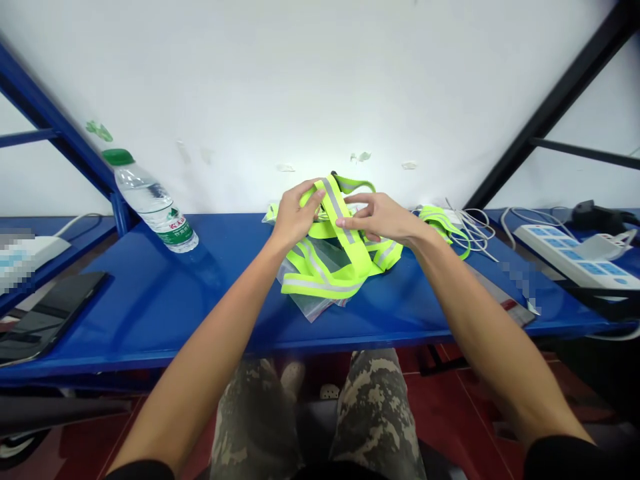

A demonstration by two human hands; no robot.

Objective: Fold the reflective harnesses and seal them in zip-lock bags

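A neon yellow strap point(327, 287) with a grey reflective stripe lies in loops on the blue table, and one length of it rises between my hands. My left hand point(296, 212) pinches the raised length near its upper end, thumb on the front. On the right side of the same length, my right hand point(376, 216) has its thumb against the strap and its fingers partly behind it. Clear plastic bags point(313, 308) show under the loops. A black buckle piece is partly visible at the top of the strap.
A water bottle point(155, 203) stands at the left, with a black phone point(50, 317) nearer the front edge. More yellow strap point(440, 220), white cables point(477, 230) and a flat packet point(500, 293) lie at the right. Power strips point(575, 257) sit at both sides.
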